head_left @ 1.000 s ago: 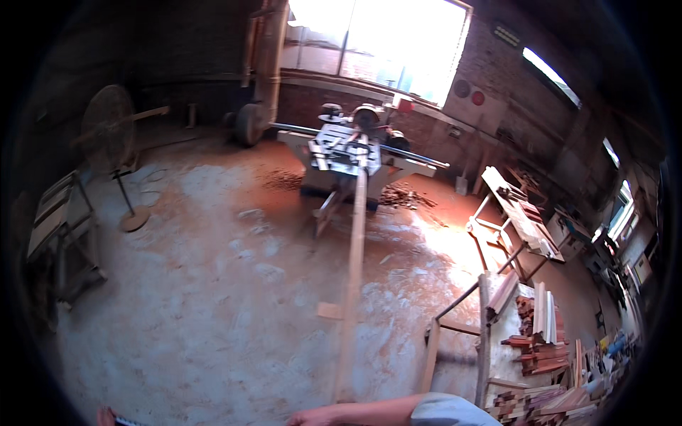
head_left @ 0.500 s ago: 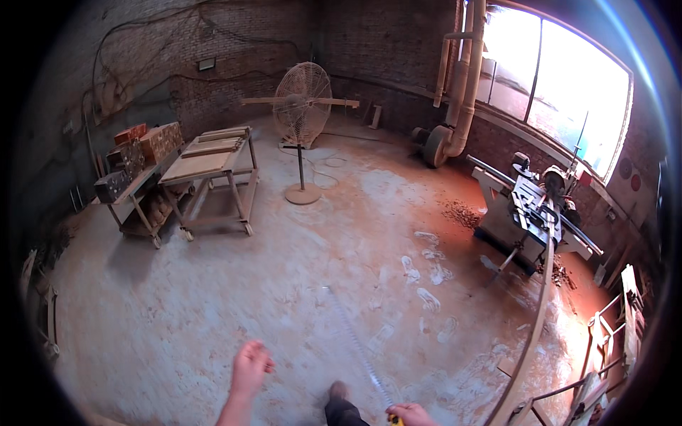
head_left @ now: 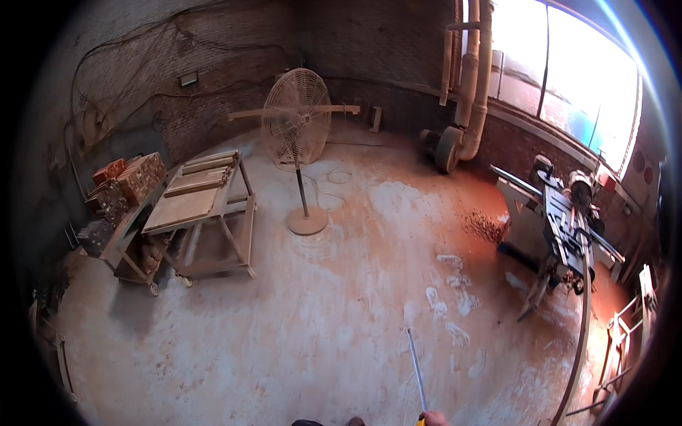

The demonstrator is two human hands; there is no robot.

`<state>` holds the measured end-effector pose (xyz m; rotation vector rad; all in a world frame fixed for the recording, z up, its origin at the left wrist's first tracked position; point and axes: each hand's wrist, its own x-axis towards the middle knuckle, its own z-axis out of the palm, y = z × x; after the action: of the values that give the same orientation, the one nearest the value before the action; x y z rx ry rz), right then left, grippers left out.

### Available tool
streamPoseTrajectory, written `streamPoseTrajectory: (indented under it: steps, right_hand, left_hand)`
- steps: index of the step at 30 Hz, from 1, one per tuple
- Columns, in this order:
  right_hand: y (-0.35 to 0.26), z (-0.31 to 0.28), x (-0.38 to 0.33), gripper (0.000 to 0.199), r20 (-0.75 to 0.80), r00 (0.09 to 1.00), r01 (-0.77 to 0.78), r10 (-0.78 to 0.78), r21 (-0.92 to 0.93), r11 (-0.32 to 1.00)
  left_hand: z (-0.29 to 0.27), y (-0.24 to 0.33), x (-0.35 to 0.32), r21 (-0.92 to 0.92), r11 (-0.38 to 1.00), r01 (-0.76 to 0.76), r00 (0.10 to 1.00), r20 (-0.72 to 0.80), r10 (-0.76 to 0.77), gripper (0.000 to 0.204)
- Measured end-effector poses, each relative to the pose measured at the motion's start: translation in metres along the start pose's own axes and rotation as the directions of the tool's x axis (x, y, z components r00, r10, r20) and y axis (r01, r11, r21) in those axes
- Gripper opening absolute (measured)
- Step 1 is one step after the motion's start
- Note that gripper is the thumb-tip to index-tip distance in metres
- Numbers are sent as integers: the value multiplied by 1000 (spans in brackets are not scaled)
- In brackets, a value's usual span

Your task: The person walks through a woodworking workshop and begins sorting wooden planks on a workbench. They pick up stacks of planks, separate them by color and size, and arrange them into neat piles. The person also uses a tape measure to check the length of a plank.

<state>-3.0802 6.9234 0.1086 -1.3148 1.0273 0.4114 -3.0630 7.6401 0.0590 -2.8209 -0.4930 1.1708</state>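
Observation:
Only a sliver of my right hand (head_left: 434,419) shows at the bottom edge. It grips a yellow tape measure (head_left: 420,422). The thin metal tape blade (head_left: 415,369) runs out from it, up and slightly left over the dusty floor. My left hand is out of the picture. A long thin wooden strip (head_left: 581,334) lies to the right of the blade, reaching from the bottom edge up to a woodworking machine (head_left: 561,213).
A pedestal fan (head_left: 298,121) stands at mid-floor. A wooden work table (head_left: 206,206) and a cart with boxes (head_left: 121,192) stand at the left. Pipes (head_left: 472,78) run down beside the bright window. Wooden frames (head_left: 625,334) stand at the far right. Sawdust covers the floor.
The view has swung further left and tipped. My left hand, seen half a second ago at the bottom, has dropped out of view. The tape blade now shows clearly.

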Motion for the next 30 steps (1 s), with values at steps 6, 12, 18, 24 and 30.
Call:
streamPoseTrajectory:
  steps: [6, 12, 18, 24, 30]
  right_hand:
    - [-72, 56, 81, 32, -32, 994, -87, 102, 303, 949]
    - [-199, 154, 132, 37, -157, 962, -141, 222, 410, 901]
    - [-307, 248, 191, 34, -261, 914, -123, 311, 553, 824]
    - [-377, 333, 330, 31, -184, 952, -74, 243, 633, 771]
    - [-420, 376, 451, 33, -49, 997, -6, 57, 710, 705]
  left_hand:
    - [-81, 68, 113, -403, 883, 239, 966, 188, -175, 26]
    - [-229, 129, 350, -578, 816, 37, 997, -38, -73, 22]
    - [-624, 281, 479, -828, 436, -353, 934, -336, 118, 16]
    - [-854, 409, 548, -931, -34, -363, 905, -361, 224, 22]
    - [-1002, 467, 641, -913, 43, -406, 883, -379, 277, 27]
